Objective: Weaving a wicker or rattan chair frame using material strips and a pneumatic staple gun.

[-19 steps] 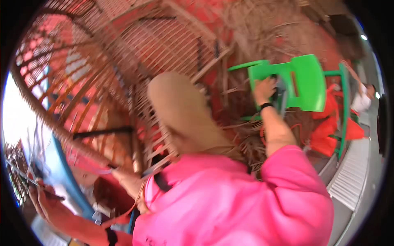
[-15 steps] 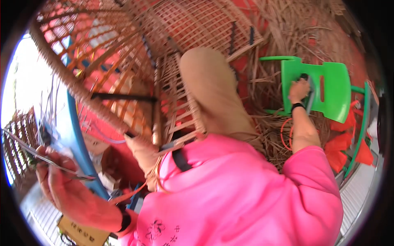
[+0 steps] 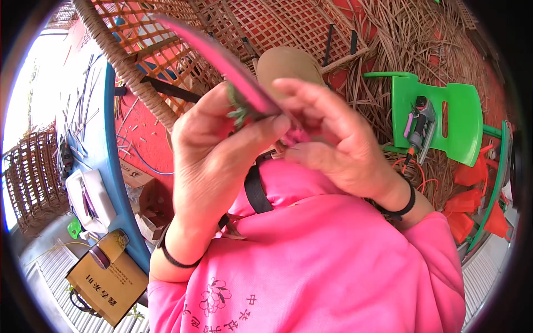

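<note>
The left hand (image 3: 208,139) pinched a long pink strip (image 3: 227,65) between thumb and fingers above the lap, apparently to steady it near its lower end. The right hand (image 3: 347,147) curled its fingers beside that end, gripping or not I couldn't tell. A tool (image 3: 420,123) lay by the green chair's (image 3: 463,122) slot edge, seemingly within reach.

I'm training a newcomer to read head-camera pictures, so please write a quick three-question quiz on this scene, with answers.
1. Where does the power tool lie?
2. True or false: the right hand is far from the left hand.
3. What does the left hand grip?
a) a hammer
b) a long, pink-looking strip
c) a cup

Key:
1. On the green chair.
2. False; they are close together.
3. b
</note>
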Demonstrator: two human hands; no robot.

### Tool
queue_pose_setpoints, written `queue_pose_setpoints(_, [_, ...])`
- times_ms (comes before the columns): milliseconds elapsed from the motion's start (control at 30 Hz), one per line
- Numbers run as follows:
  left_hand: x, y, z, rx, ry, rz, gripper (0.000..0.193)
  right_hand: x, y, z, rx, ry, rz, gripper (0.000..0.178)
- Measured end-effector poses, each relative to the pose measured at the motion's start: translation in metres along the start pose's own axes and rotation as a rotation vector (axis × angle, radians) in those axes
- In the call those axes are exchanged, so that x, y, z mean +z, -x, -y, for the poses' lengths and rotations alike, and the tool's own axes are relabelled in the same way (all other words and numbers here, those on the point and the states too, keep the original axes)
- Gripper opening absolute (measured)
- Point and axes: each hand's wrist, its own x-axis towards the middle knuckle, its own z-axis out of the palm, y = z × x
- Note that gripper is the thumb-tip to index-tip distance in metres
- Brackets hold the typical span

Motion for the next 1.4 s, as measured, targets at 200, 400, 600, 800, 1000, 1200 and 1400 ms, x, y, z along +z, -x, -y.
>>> queue_pose_setpoints(200, [-0.016,0.001,0.032,0.155,-0.28,-0.145,0.02,-0.004,0.005,0.02,0.165,0.1,-0.293,0.036])
queue_pose_setpoints(400, [-0.044,0.031,0.06,0.278,-0.895,0.003,0.025,-0.034,0.024,0.038,0.375,0.419,-0.333,0.029])
queue_pose_setpoints(600, [-0.045,0.026,0.082,0.352,-0.889,0.08,0.025,-0.045,0.029,0.043,0.355,0.616,-0.026,0.028])
queue_pose_setpoints(800, [-0.048,0.022,0.085,0.552,-0.974,0.153,0.027,-0.04,0.033,0.044,0.348,0.715,-0.055,0.037])
queue_pose_setpoints(1000, [-0.053,0.02,0.095,0.78,-1.01,0.204,0.031,-0.052,0.026,0.064,0.3,0.93,0.211,0.03])
queue_pose_setpoints(1200, [-0.057,0.021,0.097,0.773,-1.0,0.208,0.035,-0.052,0.001,0.083,0.432,1.017,0.382,0.026])
queue_pose_setpoints(1400, [-0.058,0.02,0.105,0.749,-1.041,0.18,0.033,-0.049,-0.028,0.091,0.427,1.056,0.548,0.026])
